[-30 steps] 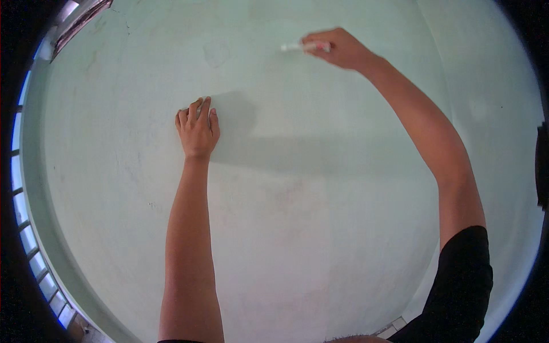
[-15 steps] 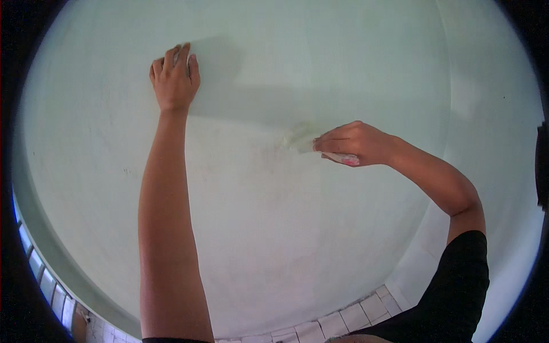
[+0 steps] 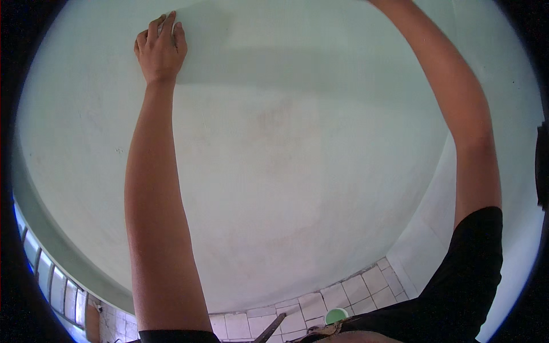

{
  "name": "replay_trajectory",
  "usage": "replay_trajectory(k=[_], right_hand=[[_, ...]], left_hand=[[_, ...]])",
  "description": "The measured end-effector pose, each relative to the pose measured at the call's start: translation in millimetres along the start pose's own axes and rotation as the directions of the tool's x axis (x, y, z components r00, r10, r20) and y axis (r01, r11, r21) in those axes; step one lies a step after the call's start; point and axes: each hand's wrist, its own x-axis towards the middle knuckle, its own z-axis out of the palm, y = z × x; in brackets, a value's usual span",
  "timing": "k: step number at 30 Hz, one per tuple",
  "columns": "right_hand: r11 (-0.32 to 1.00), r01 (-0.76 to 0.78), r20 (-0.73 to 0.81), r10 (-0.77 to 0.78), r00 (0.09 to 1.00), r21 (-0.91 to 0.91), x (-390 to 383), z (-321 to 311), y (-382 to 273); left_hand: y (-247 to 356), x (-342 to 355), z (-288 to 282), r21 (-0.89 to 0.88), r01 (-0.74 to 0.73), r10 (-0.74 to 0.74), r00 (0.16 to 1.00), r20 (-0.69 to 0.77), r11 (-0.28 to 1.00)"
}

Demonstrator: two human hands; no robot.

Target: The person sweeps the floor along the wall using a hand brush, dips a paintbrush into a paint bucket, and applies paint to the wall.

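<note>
Head view is showing a pale green plastered wall (image 3: pixel 297 171) filling most of the frame, with both of the person's arms reaching up against it.

Changes since the earlier frames:
- The right hand, which was at mid-height half a second ago holding a small pale tool against the wall, is now raised past the upper edge of the picture. Only the right forearm (image 3: pixel 457 97) and a black sleeve (image 3: pixel 474 268) are showing. The tool is out of view with that hand, so the state of the right grip cannot be told.
- The left hand (image 3: pixel 160 48) is staying pressed to the wall but is now sitting nearer the upper left of the frame, because the head is tilting downward. A tiled floor (image 3: pixel 343 297) and a small green cup (image 3: pixel 335 315) are coming into view along the lower edge.

Judged from this, the working stroke is travelling upward again while the left hand is bracing the body.

Left grip state: open, palm flat on the plaster, fingers together and pointing up, gripping nothing. The worked patch of wall is lying to the right of this grip and above it, well apart from the fingers.
</note>
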Motion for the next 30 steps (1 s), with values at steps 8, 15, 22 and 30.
replay_trajectory(k=[8,15,22,30], right_hand=[[0.895,0.094,0.504,-0.329,0.799,0.435,-185,46,-116],[0.821,-0.294,0.551,-0.031,0.834,0.490,-125,54,-82],[0.952,-0.122,0.178,0.074,0.981,0.280,-58,12,-50],[0.960,0.190,0.325,-0.251,0.912,0.208,-175,64,-103]], left_hand=[[1,0,-3,0.028,-0.031,0.030,0.999,0.030,0.999],[-4,1,2,0.067,-0.055,0.056,0.998,-0.004,0.996],[-5,3,7,0.024,-0.156,0.157,0.986,-0.055,0.988],[-3,1,6,0.073,-0.024,0.022,0.999,0.035,0.997]])
